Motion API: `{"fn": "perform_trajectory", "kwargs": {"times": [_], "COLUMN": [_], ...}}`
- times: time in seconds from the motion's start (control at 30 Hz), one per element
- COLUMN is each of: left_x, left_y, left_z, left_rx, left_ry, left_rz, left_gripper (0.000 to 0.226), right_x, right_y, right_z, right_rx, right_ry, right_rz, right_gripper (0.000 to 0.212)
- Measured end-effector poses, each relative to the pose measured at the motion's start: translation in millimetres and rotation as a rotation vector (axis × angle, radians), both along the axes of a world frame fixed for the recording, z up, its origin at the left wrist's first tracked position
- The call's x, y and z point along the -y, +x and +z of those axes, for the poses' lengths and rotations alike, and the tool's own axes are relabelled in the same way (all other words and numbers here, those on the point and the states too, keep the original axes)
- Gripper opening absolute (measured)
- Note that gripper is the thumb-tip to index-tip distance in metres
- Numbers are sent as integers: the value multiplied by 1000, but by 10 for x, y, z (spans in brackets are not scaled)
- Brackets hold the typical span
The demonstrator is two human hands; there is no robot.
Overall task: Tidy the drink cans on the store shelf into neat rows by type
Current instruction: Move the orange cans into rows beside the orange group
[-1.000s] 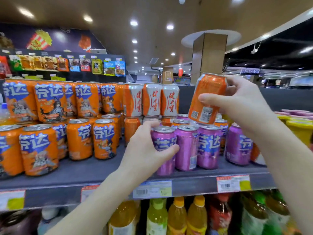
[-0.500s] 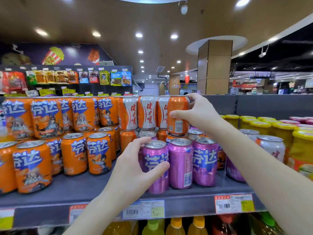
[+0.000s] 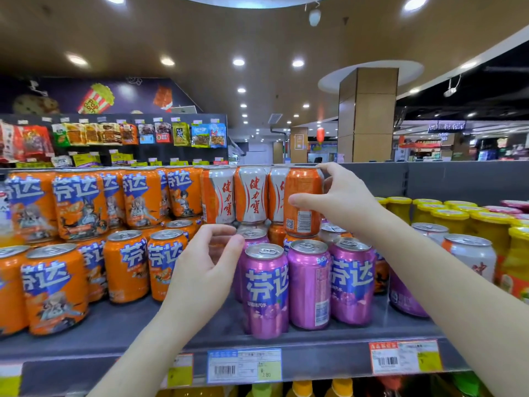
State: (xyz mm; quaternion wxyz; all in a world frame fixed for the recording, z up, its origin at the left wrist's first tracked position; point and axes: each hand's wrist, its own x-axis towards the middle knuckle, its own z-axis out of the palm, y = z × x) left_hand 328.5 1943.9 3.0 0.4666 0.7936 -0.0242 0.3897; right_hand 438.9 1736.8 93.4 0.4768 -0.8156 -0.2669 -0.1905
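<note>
My right hand (image 3: pixel 342 200) grips an orange can (image 3: pixel 303 202) and holds it upright in the upper tier, right beside the white-and-orange cans (image 3: pixel 249 194). The can's base rests on or just above the lower cans' tops; I cannot tell which. My left hand (image 3: pixel 204 270) hovers with curled, parted fingers just left of the front purple can (image 3: pixel 265 290), holding nothing. Two more purple cans (image 3: pixel 352 282) stand to the right of it. Orange cans (image 3: pixel 126 266) fill the left of the grey shelf (image 3: pixel 114 330), stacked in two tiers.
A white can (image 3: pixel 472 257) and yellow-lidded jars (image 3: pixel 452 217) stand at the right. Price tags (image 3: pixel 244 366) line the shelf's front edge, with bottles (image 3: pixel 302 389) on the shelf below. Snack packets (image 3: pixel 143 134) hang on the far wall.
My right hand has carried the orange can down and left, into the upper tier beside the white-and-orange cans. My left hand has let go of the front purple can and drawn back left.
</note>
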Motion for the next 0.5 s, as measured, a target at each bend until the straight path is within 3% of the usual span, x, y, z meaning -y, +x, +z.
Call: {"fn": "perform_trajectory", "kwargs": {"times": [0.2,0.37,0.5], "left_x": [-96,-9,144], "left_y": [128,78,59], "left_z": [147,252,335], "left_rx": [-47,1,10], "left_ry": [105,147,201], "left_rz": [57,7,-12], "left_gripper": [20,13,12], "right_x": [231,574,787], "right_y": [-2,29,101], "right_z": [142,296,321], "right_rx": [-3,-24,-54], "right_ry": [141,121,90], "right_rz": [-83,-171,-264], "right_gripper": [70,65,73]}}
